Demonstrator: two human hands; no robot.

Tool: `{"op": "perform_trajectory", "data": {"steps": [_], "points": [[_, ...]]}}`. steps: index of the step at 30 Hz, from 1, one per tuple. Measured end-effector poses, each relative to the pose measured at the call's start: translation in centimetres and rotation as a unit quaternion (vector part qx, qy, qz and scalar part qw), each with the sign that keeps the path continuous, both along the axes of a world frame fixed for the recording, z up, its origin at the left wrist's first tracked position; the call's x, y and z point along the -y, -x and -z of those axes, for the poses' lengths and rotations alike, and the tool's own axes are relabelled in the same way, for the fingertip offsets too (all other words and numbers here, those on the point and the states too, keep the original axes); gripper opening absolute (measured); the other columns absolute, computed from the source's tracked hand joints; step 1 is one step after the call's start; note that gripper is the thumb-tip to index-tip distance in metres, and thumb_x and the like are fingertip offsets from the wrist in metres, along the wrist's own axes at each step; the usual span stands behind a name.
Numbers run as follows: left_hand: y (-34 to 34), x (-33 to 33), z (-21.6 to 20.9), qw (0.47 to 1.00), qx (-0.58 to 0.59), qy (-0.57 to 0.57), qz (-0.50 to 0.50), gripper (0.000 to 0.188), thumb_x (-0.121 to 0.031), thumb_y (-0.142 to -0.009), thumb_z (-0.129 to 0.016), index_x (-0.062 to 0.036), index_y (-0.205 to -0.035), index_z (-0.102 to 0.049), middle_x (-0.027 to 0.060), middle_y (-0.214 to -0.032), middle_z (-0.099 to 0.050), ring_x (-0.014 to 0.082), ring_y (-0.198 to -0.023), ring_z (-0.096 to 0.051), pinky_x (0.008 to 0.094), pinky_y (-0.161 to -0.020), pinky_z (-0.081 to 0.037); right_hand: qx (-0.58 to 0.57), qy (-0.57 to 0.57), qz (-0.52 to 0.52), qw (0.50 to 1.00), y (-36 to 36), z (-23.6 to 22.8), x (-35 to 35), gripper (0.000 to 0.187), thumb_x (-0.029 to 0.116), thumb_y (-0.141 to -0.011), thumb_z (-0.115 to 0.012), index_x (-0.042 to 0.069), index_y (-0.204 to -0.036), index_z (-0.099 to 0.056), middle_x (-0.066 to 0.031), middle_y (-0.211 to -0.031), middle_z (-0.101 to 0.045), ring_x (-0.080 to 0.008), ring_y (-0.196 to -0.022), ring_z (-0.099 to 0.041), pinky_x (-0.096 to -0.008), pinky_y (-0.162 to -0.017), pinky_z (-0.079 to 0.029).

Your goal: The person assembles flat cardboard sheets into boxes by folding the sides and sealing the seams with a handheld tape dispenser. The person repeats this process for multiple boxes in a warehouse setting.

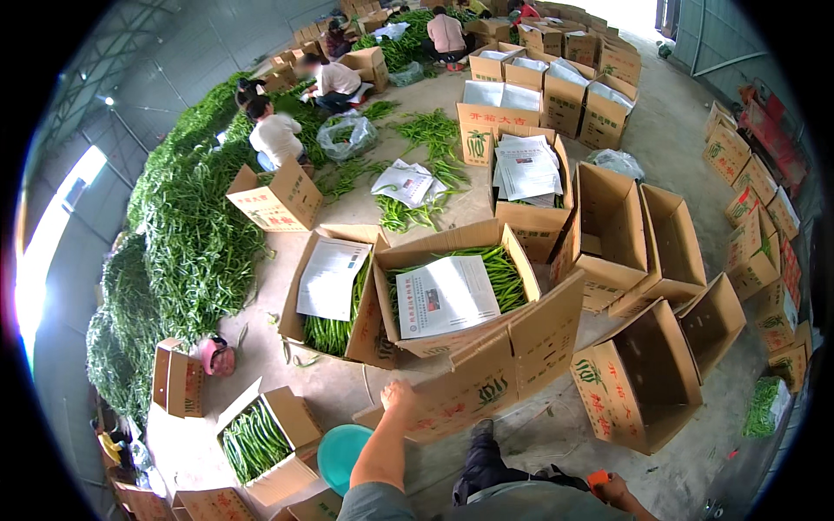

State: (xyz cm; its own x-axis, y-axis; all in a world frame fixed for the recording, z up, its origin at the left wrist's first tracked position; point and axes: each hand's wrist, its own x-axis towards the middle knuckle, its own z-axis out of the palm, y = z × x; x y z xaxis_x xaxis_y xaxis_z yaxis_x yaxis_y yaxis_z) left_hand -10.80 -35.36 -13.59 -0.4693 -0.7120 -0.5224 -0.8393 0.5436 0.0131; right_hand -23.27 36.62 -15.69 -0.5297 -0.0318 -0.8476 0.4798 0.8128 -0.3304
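My left hand (399,396) is closed on the upper edge of a folded-flat cardboard carton (473,386), which stands tilted before me. Low at the right, my right hand (615,490) is closed around a small orange object (598,478); most of it is hidden, so its kind is unclear. Just beyond the flat carton stands an open carton of long green peppers (512,278), with printed paper sheets (445,295) on top. Left of it, another open carton (373,334) holds green peppers under paper. A teal round basin (343,456) lies beside my left forearm.
Open cartons (612,217) (643,382) stand at the right. A pepper-filled carton (256,443) sits at the lower left. A huge pepper heap (195,226) lines the left side, where several people (276,135) crouch. Filled, lined cartons (499,95) stand farther back.
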Motion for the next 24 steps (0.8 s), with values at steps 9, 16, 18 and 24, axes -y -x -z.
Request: {"op": "perform_trajectory", "data": {"steps": [9,16,18,24], "points": [[-9.4,-20.0,-2.6,0.989,0.086,-0.118,0.023,0.061,-0.062,-0.087,-0.065,-0.0122,-0.121,-0.072,0.0145,-0.129,-0.068,0.0314,-0.123,-0.063,0.045,-0.1,-0.052,0.002,0.137,-0.112,0.984,-1.7,4.5,-8.0,0.05,0.018,-0.083,-0.078,0.001,-0.126,-0.06,-0.0137,-0.109,-0.071,-0.0236,-0.094,-0.069,-0.0381,-0.08,-0.056],[-14.5,-36.1,-3.6,0.983,0.097,-0.142,0.067,0.055,-0.058,-0.09,-0.065,-0.014,-0.123,-0.071,0.0132,-0.128,-0.069,0.0323,-0.121,-0.064,0.0454,-0.099,-0.052,0.074,0.165,-0.041,0.983,-5.0,-2.6,-12.8,0.056,0.021,-0.086,-0.076,0.002,-0.134,-0.057,-0.0146,-0.111,-0.07,-0.0257,-0.097,-0.068,-0.0382,-0.082,-0.056],[-14.2,-39.4,-5.2,0.98,0.097,-0.164,0.055,0.054,-0.056,-0.09,-0.067,-0.013,-0.122,-0.071,0.0138,-0.127,-0.069,0.0326,-0.121,-0.064,0.0454,-0.099,-0.052,0.065,0.157,-0.029,0.985,-6.5,-2.4,-15.2,0.052,0.019,-0.085,-0.077,0.002,-0.131,-0.059,-0.014,-0.11,-0.07,-0.0255,-0.096,-0.068,-0.0393,-0.081,-0.055],[-17.5,-44.6,-3.9,0.983,0.062,-0.155,0.071,0.053,-0.053,-0.091,-0.067,-0.011,-0.123,-0.071,0.0152,-0.128,-0.069,0.0325,-0.121,-0.065,0.0441,-0.099,-0.053,0.009,0.12,-0.04,0.992,-11.7,-3.8,-17.3,0.054,0.018,-0.084,-0.077,0.001,-0.131,-0.058,-0.0153,-0.114,-0.068,-0.0255,-0.099,-0.066,-0.042,-0.082,-0.055]]}}
